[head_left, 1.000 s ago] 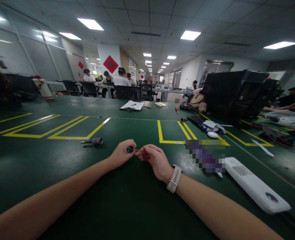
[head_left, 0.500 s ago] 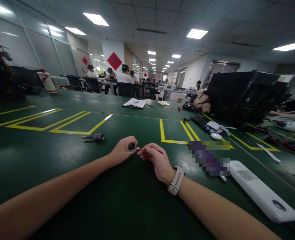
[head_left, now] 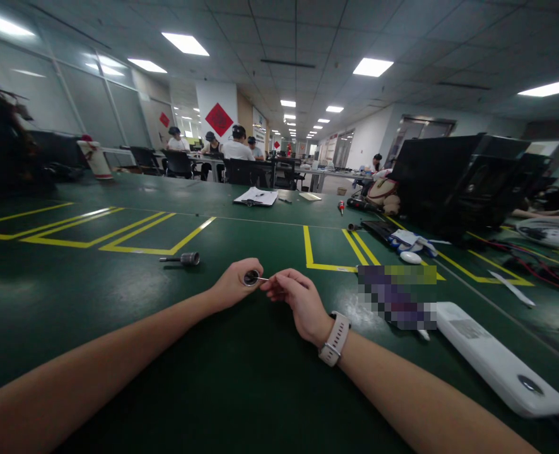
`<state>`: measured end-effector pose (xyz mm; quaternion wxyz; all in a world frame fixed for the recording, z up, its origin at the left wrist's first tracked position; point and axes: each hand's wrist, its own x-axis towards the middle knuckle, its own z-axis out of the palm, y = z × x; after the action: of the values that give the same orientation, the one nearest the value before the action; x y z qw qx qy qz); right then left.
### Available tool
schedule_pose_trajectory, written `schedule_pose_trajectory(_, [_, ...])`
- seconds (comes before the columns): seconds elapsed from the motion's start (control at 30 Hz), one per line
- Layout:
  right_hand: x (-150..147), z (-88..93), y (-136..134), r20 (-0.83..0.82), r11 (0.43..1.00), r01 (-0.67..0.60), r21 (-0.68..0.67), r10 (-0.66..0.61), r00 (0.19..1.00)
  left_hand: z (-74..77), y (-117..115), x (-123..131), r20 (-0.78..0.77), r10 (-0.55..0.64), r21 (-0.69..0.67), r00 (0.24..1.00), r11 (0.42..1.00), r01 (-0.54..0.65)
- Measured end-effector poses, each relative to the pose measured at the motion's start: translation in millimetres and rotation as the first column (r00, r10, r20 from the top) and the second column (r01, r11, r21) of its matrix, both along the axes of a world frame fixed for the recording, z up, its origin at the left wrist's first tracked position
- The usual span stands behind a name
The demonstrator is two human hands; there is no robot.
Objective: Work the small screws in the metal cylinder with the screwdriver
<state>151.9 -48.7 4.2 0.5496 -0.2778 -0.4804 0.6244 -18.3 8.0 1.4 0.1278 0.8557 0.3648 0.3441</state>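
Left hand point(head_left: 232, 287) grip is wrapped tight around a small dark round metal cylinder point(head_left: 250, 277), open end toward the camera, just above the green surface point(head_left: 241, 378). Right hand point(head_left: 298, 302) grip pinches a thin silver metal pin point(head_left: 262, 279) between thumb and forefinger. Pin's long axis runs left-right, tip at the cylinder's mouth; touching or inside, can't tell. Hands nearly meet. Second dark cylinder with a shaft point(head_left: 182, 258) lies apart to the left. Long white plastic device point(head_left: 497, 369) sits well right.

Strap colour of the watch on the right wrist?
Off-white, slightly beige; the watch strap shows in the head view, just behind the right hand.
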Motion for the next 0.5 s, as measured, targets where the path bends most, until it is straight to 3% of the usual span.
schedule_pose_trajectory(0.37, [-2.2, 6.2, 2.7, 0.062, 0.996, 0.087, -0.005, -0.086, 0.994, 7.5, -12.9, 4.8, -0.147, 0.025, -0.059, 0.989, 0.998, -0.034])
schedule_pose_trajectory(0.5, [1.1, 8.4, 1.5, 0.142, 0.998, 0.06, 0.012, -0.061, 0.988, 12.0, -26.9, -0.1, -0.199, -0.002, -0.117, 0.98, 0.993, -0.022])
